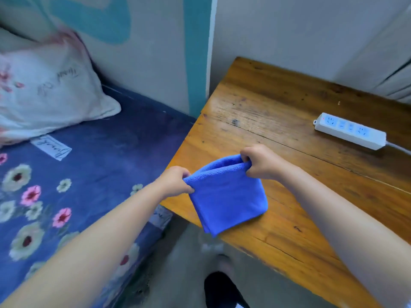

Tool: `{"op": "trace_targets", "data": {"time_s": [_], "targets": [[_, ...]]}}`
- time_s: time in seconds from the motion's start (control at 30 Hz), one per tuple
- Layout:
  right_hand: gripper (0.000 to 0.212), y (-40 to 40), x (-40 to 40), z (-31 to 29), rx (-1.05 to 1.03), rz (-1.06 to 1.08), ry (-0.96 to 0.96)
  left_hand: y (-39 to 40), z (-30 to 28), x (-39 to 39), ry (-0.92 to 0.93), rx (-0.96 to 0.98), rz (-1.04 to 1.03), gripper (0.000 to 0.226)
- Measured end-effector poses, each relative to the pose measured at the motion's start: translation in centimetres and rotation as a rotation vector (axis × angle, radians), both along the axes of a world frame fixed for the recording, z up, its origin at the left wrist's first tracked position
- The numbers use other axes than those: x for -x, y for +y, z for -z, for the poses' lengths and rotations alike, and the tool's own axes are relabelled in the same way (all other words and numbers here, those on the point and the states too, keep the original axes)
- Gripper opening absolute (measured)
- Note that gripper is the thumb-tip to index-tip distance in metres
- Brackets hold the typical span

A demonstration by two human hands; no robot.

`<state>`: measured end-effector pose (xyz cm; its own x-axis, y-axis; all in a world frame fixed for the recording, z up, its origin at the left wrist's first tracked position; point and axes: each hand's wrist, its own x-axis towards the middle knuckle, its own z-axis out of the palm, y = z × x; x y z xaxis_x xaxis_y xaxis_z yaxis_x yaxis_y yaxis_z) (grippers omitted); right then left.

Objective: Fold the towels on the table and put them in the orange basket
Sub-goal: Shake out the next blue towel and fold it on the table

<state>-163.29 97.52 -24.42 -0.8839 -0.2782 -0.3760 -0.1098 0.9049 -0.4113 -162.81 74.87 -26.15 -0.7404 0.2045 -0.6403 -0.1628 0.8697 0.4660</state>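
Left hand [175,182] and right hand [259,162] each pinch an upper corner of the folded blue towel [226,196], which hangs at the desk [278,112] near edge. A power strip [350,131] lies well apart; the bed [93,152] borders the desk's left edge.

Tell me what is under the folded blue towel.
Under the folded blue microfibre towel, gripped by the left hand and right hand, is the orange-brown wooden table; its lower corner overhangs the grey floor. The covered tabletop is hidden.
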Motion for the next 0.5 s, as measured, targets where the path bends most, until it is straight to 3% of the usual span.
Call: {"op": "trace_targets", "data": {"time_s": [0.1, 0.27, 0.33, 0.5], "targets": [[0.04, -4.8, -0.1, -2.8, 0.139, -0.057, 0.095, -5.6, -3.5, -2.1, 0.108, -0.108, -0.133, 0.009], [0.036, -13.6, -0.9, -6.7, 0.312, -0.11, 0.228, -14.7, -8.2, -6.0, 0.392, -0.122, -0.357, 0.013], [0.043, -18.6, -2.3, -8.4, 0.357, -0.184, 0.271, -19.4, -10.1, -9.2, 0.494, -0.114, -0.477, 0.015], [0.029, -29.3, -8.2, -12.2, 0.438, -0.367, 0.366, -28.5, -13.4, -18.6, 0.676, -0.134, -0.703, 0.017]]}}
